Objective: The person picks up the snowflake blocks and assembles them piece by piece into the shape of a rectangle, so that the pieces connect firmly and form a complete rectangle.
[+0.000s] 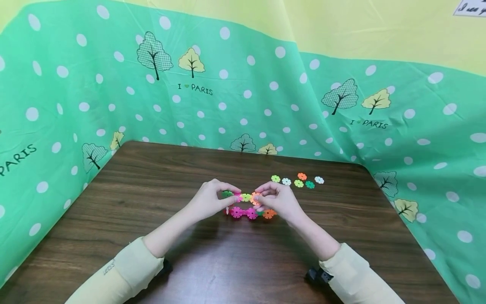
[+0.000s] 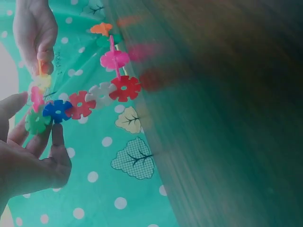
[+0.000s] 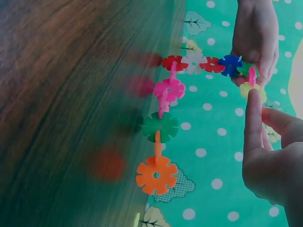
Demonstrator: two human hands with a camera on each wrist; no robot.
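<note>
Notched flower-shaped plastic discs are linked into a bent chain of orange, green, pink, red, white, blue and yellow. My left hand grips the chain near its green disc and pink disc. To the right, my right hand pinches an orange disc, joined beside a yellow-green disc. The lower run hangs nearer the body, with pink discs and a free orange end disc. In the right wrist view, my fingers mostly hide the pinched orange disc.
Several loose discs, including a dark green disc and a white disc, lie beyond my right hand on the brown wooden table. A green dotted curtain hangs behind the table and along its sides.
</note>
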